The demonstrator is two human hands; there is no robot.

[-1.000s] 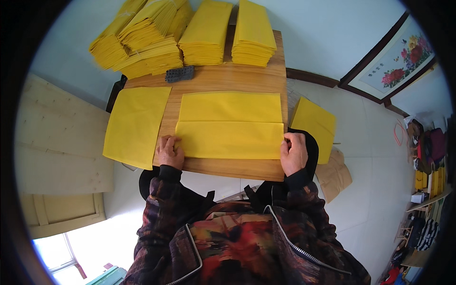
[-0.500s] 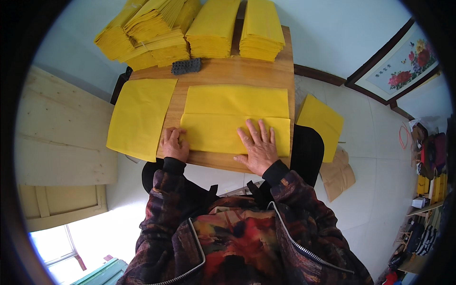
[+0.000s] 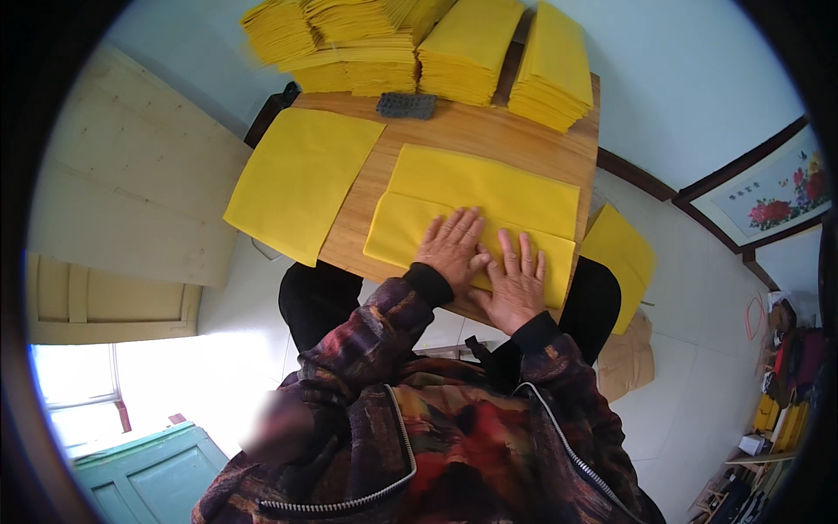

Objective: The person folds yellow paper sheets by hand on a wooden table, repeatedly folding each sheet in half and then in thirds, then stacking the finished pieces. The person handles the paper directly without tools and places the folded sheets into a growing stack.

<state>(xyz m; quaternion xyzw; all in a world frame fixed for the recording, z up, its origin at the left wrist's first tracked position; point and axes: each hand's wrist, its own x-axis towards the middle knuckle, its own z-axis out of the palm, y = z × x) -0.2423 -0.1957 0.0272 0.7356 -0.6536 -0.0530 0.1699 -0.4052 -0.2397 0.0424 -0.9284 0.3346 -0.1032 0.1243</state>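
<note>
A yellow sheet [image 3: 497, 179], folded over along its length, lies on the wooden table before me, its folded flap toward my body. My left hand [image 3: 452, 251] rests flat on the flap with the fingers stretched toward the far side. Right beside it, my right hand [image 3: 517, 284] lies on the same flap, fingers spread, the two thumbs close together. Neither hand grips anything. To the left, a flat yellow sheet [image 3: 305, 179] hangs partly over the table's near edge.
Several stacks of folded yellow sheets [image 3: 467, 57] line the table's far edge. A dark grey textured block [image 3: 407, 106] sits in front of them. Beyond the table's right edge are another yellow sheet [image 3: 624, 262] and brown paper [image 3: 627, 358]. A wooden board [image 3: 140, 166] stands at left.
My left hand has moved from the folded sheet's left edge onto its flap, next to my right hand. The view has turned, so the table appears tilted and shifted right.
</note>
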